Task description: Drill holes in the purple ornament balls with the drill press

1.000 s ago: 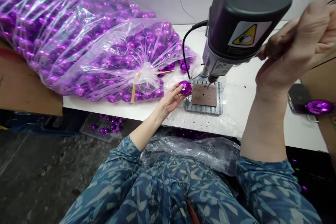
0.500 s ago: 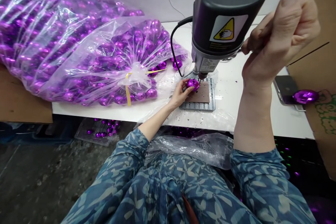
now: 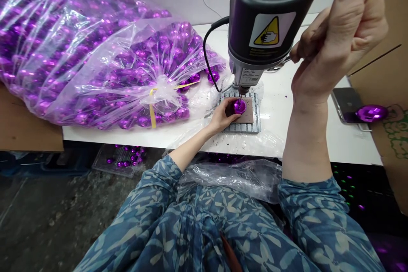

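A shiny purple faceted ball (image 3: pixel 239 106) sits between the thumb and fingers of my left hand (image 3: pixel 223 115), directly below the bit of a black drill press (image 3: pixel 270 12). Under the ball lies a brown board (image 3: pixel 247 115) on the machine's grooved metal base (image 3: pixel 256 125). Whether the bit touches the ball or has entered it, I cannot tell. My right hand (image 3: pixel 344 38), raised beside the motor housing, is closed around the drill press lever (image 3: pixel 283 63); most of the lever is hidden behind the fingers.
A large clear bag (image 3: pixel 95 59) of purple balls, tied with yellow ribbon, fills the left of the white table (image 3: pixel 274 127). At right are a phone (image 3: pixel 346 104), another purple ball (image 3: pixel 371 113) and a cardboard box (image 3: pixel 395 85). Dark shavings surround the base.
My left hand has shifted slightly right and toward me, bringing the ball from beside the bit to beneath it. My right hand stays on the lever.
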Available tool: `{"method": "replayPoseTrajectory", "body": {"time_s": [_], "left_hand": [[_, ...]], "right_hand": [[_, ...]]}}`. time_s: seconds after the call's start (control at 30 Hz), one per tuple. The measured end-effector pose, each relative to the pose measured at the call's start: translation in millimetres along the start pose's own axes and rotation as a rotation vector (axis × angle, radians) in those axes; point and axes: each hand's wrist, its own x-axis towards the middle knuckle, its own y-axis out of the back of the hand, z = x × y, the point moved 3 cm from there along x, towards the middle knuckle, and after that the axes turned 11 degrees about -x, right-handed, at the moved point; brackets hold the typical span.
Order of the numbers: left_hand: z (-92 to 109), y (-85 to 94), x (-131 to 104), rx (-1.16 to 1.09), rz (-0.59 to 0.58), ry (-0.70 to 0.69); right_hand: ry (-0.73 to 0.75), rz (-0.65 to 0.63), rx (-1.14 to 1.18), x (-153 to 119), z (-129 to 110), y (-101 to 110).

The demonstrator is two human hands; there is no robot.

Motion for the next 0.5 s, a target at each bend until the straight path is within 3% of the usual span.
{"method": "replayPoseTrajectory", "body": {"time_s": [0.13, 0.5], "left_hand": [[1.8, -5.1, -1.5, -0.031, 0.017, 0.011], [-19.8, -1.6, 3.9, -0.006, 0.061, 0.000]], "right_hand": [[-0.001, 0.023, 0.002, -0.6, 0.0, -0.5], [0.011, 0.013, -0.013, -4.4, -1.9, 1.8]]}}
